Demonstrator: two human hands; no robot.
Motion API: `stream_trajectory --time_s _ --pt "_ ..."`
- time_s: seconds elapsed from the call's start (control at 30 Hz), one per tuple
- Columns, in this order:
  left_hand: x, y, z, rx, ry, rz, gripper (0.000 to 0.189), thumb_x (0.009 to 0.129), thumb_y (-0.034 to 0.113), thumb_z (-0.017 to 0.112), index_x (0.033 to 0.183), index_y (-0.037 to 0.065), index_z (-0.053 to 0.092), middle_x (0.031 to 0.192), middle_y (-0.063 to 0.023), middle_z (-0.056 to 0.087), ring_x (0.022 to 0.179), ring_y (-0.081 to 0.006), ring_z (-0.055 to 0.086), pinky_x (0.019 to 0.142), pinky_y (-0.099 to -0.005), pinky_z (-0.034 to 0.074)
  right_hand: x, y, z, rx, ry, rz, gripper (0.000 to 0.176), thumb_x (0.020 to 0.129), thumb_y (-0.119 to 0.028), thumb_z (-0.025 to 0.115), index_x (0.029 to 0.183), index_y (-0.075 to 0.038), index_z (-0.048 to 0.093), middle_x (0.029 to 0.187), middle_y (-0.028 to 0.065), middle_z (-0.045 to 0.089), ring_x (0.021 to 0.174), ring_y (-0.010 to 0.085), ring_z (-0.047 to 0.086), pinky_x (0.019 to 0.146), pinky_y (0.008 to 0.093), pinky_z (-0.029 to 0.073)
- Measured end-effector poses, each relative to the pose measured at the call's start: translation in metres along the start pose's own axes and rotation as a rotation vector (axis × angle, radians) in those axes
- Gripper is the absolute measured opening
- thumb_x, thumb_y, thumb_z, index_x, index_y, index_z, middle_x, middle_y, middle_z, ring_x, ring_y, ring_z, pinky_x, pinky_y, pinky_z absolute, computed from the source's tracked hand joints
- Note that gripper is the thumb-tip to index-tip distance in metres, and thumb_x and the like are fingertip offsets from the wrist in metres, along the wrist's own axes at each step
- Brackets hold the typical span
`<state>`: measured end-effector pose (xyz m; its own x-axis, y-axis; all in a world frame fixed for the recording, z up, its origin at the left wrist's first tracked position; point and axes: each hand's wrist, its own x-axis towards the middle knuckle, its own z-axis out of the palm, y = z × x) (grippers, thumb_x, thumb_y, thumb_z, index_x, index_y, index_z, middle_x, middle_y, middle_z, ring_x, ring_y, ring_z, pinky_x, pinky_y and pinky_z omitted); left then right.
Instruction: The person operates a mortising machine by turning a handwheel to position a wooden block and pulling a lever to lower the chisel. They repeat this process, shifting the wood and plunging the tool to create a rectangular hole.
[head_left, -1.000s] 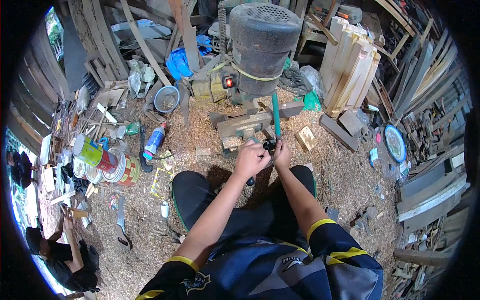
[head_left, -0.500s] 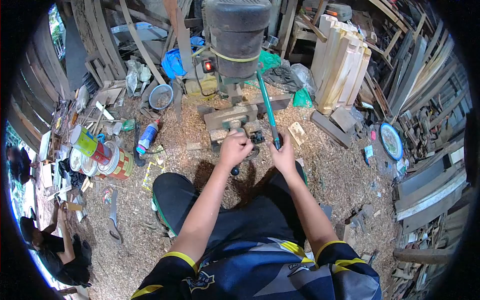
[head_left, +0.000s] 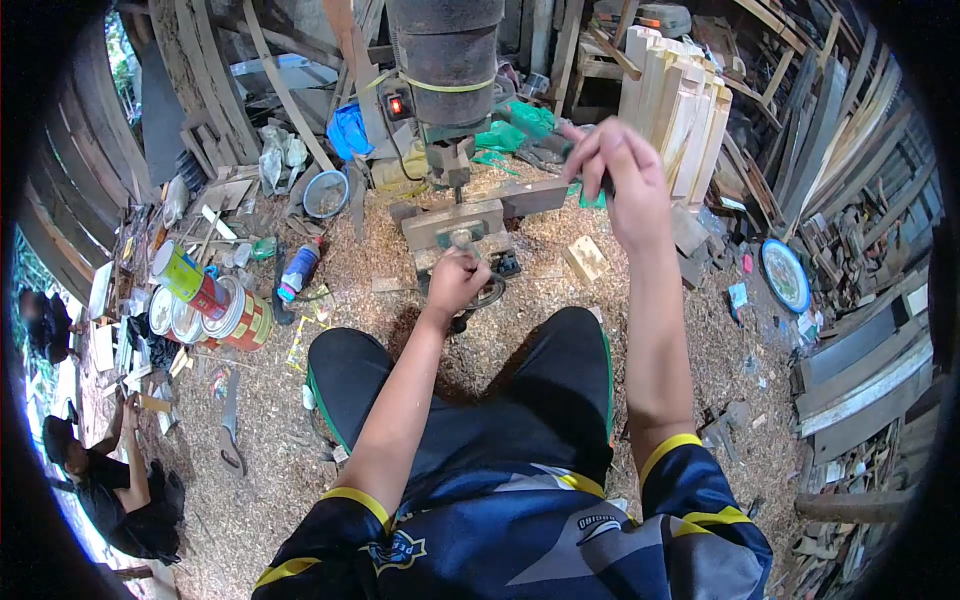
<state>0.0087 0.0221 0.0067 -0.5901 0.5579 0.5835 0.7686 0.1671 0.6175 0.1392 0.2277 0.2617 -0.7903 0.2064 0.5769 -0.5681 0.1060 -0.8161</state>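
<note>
A drill press (head_left: pixel 445 60) with a lit red switch stands in front of me, its bit pointing down at a wooden block (head_left: pixel 455 223) clamped in a vise. My left hand (head_left: pixel 458 283) is closed on the metal vise handle, close to my knees; its fingers partly hide the handle. My right hand (head_left: pixel 622 175) is raised to the right of the machine, fingers curled round the end of the teal lever (head_left: pixel 535 130), which looks blurred. Behind the vise, a longer board (head_left: pixel 535 198) reaches right.
Pale cut wooden pieces (head_left: pixel 675 110) stand stacked at back right. A small wood block (head_left: pixel 586 258) lies on the shavings. Paint buckets (head_left: pixel 240 315), a spray can (head_left: pixel 300 268) and a handsaw (head_left: pixel 231 425) are on the left. Another person (head_left: pixel 115 480) crouches at far left.
My right hand has risen and moved forward and right, swinging the teal lever up from its lowered slant. My left hand has shifted slightly left and stays at the vise.
</note>
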Motion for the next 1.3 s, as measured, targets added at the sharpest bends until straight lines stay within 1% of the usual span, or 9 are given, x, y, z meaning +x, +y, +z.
stream_trajectory --time_s 0.13,0.33,0.37,0.47,0.5,0.8,0.97,1.1,1.3 --pt "0.001 0.0 -0.004 0.017 -0.088 0.013 0.029 0.09 0.018 0.069 0.069 0.001 0.06 0.07 -0.0148 0.057 0.075 -0.0383 0.059 0.079 -0.0461 0.05 0.047 -0.002 0.007 0.13 0.058 -0.385 0.033 0.113 -0.028 0.05 0.094 -0.003 0.06 0.075 0.0032 0.058 0.076 0.0138 0.059 0.085 0.0345 0.052" --pt "-0.002 -0.003 -0.002 0.023 -0.091 -0.003 0.027 0.091 0.015 0.065 0.072 0.001 0.052 0.072 -0.0159 0.048 0.076 -0.0373 0.052 0.08 -0.0462 0.044 0.112 -0.015 0.009 0.179 0.087 -0.444 0.047 0.113 -0.042 0.05 0.091 -0.003 0.062 0.077 0.0033 0.059 0.079 0.0145 0.059 0.079 0.0313 0.048" --pt "-0.002 -0.003 -0.001 0.042 -0.083 -0.008 0.027 0.091 0.015 0.065 0.072 0.001 0.052 0.072 -0.0158 0.048 0.078 -0.0376 0.052 0.08 -0.0466 0.044 0.124 -0.018 0.017 0.187 0.149 -0.499 0.034 0.111 -0.028 0.049 0.092 -0.002 0.059 0.07 0.0037 0.055 0.068 0.0144 0.054 0.07 0.0306 0.046" --pt "-0.003 -0.002 0.0 0.081 -0.082 -0.038 0.027 0.093 0.017 0.065 0.073 0.001 0.054 0.074 -0.0156 0.05 0.081 -0.0382 0.053 0.08 -0.0468 0.044 0.145 -0.032 0.023 0.262 0.156 -0.364 0.04 0.114 -0.032 0.046 0.082 -0.01 0.055 0.067 0.0005 0.051 0.061 0.0118 0.052 0.062 0.0287 0.049" --pt "-0.005 -0.002 0.0 0.101 -0.093 -0.062 0.027 0.095 0.017 0.065 0.074 0.0 0.057 0.075 -0.0155 0.052 0.082 -0.0384 0.053 0.081 -0.0464 0.045 0.154 -0.025 0.01 0.264 0.037 -0.353 0.033 0.114 -0.032 0.048 0.095 -0.007 0.057 0.078 0.0026 0.056 0.073 0.0129 0.056 0.069 0.0289 0.049" --pt "-0.075 -0.008 -0.003 -0.16 0.233 -0.349 0.016 0.1 0.015 0.062 0.104 0.0 0.064 0.101 -0.0179 0.062 0.097 -0.036 0.059 0.09 -0.0438 0.046 0.156 -0.026 0.014 0.22 0.087 -0.385 0.034 0.114 -0.033 0.048 0.093 -0.008 0.056 0.076 0.002 0.055 0.071 0.0126 0.056 0.069 0.0288 0.049" --pt "-0.099 -0.04 0.006 -0.522 0.426 -0.582 0.056 0.114 0.048 0.028 0.122 0.005 0.063 0.117 -0.009 0.062 0.108 -0.023 0.055 0.097 -0.0397 0.043 0.156 -0.025 0.02 0.261 0.126 -0.371 0.033 0.114 -0.033 0.047 0.093 -0.009 0.056 0.076 0.0015 0.055 0.07 0.0127 0.055 0.069 0.0284 0.048" --pt "-0.108 -0.059 0.003 -0.683 0.511 -0.72 0.071 0.11 0.068 0.023 0.134 0.01 0.056 0.131 -0.0077 0.058 0.128 -0.0247 0.05 0.114 -0.0414 0.03 0.156 -0.026 0.021 0.285 0.131 -0.369 0.032 0.113 -0.032 0.047 0.092 -0.01 0.055 0.074 0.0009 0.053 0.068 0.0128 0.053 0.067 0.0284 0.048" --pt "-0.099 -0.061 0.018 -0.69 0.479 -0.594 0.08 0.108 0.071 0.015 0.137 0.007 0.054 0.135 -0.0095 0.055 0.132 -0.0255 0.046 0.12 -0.041 0.026 0.158 -0.025 0.02 0.293 0.115 -0.367 0.034 0.113 -0.032 0.046 0.089 -0.01 0.054 0.073 0.0011 0.052 0.068 0.0125 0.053 0.066 0.0285 0.047"
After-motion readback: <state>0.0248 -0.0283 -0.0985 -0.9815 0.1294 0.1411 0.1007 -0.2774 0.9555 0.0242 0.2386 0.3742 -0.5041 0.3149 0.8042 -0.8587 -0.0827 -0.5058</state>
